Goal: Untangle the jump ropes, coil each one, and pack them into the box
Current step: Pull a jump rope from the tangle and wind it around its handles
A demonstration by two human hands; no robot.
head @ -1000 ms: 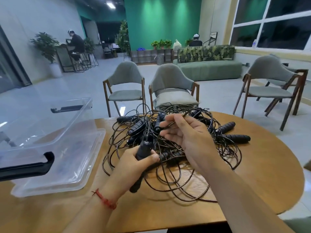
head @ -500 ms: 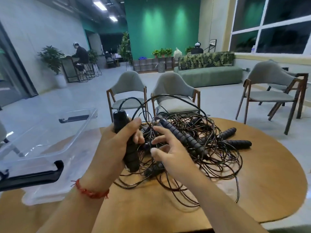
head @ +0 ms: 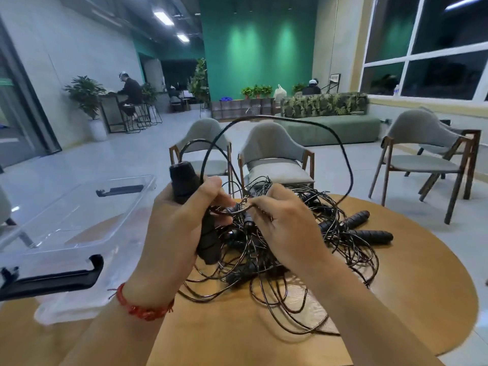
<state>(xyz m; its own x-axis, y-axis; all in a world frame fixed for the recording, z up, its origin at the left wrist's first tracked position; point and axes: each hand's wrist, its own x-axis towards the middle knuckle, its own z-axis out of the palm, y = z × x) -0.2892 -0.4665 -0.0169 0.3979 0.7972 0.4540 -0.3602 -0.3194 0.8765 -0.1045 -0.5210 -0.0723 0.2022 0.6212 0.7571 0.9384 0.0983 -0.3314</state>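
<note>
The tangle of ropes (head: 303, 247) lies on the table (head: 422, 299), frame centre. The box (head: 79, 220) stands left. Chairs (head: 274, 154) stand behind.

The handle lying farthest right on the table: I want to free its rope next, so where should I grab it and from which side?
Probably grip the ribbed middle of that handle, coming from above and the right. It lies flat with its free end pointing right, clear of the tangle; its cord end runs left into the loops.
</note>
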